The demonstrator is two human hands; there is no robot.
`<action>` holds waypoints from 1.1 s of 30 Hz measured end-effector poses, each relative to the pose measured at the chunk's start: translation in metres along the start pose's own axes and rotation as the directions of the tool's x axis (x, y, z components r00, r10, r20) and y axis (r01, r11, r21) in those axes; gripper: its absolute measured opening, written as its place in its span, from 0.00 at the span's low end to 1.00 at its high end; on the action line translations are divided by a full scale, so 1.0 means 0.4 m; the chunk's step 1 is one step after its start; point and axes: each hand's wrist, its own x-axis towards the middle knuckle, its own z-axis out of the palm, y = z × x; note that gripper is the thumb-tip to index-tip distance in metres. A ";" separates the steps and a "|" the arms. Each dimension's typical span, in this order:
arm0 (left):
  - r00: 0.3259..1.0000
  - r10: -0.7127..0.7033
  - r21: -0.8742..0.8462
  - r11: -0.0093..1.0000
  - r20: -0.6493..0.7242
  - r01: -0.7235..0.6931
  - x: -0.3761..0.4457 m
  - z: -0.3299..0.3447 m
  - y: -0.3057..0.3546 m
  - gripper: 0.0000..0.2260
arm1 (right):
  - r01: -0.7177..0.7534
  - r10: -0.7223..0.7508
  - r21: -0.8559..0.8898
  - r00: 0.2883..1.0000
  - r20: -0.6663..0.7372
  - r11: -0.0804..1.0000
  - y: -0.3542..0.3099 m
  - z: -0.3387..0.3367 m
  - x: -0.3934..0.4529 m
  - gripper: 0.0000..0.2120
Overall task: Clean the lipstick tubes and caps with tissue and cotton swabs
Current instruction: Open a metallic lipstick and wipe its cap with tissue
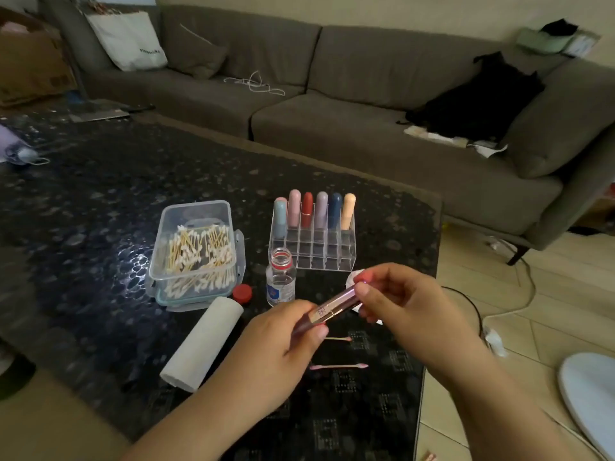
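Observation:
A purple-pink lipstick tube (332,306) with a gold band is held above the dark table between both hands. My left hand (283,347) grips its lower end. My right hand (399,304) pinches its upper end, with a bit of white tissue (353,277) showing behind the fingers. Two used cotton swabs (339,366) with pink tips lie on the table below the hands. Several coloured lipsticks (314,209) stand in the back row of a clear organizer (312,251). A clear box of cotton swabs (196,251) and a roll of tissue (203,344) sit to the left.
An open small clear bottle (280,277) stands by the organizer, its red cap (242,293) beside it. The table's right edge (432,294) drops to a tiled floor with cables. A grey sofa (332,104) runs behind the table. A white round object (592,394) lies at the lower right.

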 end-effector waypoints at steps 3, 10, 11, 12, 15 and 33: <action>1.000 -0.006 0.000 1.000 0.012 0.006 -0.005 0.010 -0.011 0.04 | -0.003 0.006 -0.082 0.999 0.035 0.997 0.021 0.004 0.005 0.02; 0.999 0.012 0.064 0.998 0.044 -0.015 -0.002 0.010 -0.011 0.06 | -0.046 0.041 0.047 0.993 0.109 0.998 0.025 -0.011 0.019 0.05; 0.999 0.013 0.064 0.998 0.038 -0.016 0.001 0.009 -0.011 0.06 | -0.048 0.042 0.063 0.994 0.104 0.997 0.027 -0.013 0.023 0.05; 0.999 0.013 0.069 0.998 0.033 -0.015 0.004 0.007 -0.011 0.07 | -0.050 0.042 0.081 0.995 0.095 0.995 0.031 -0.012 0.028 0.05; 1.000 0.013 0.082 0.997 0.024 -0.015 0.008 0.012 -0.013 0.09 | -0.053 0.045 0.137 0.997 0.060 0.989 0.037 0.005 0.039 0.06; 0.981 -0.194 -0.441 0.878 0.027 0.186 -0.020 -0.021 -0.050 0.07 | -0.061 0.050 -0.550 0.998 -0.035 0.833 0.125 0.037 0.069 0.06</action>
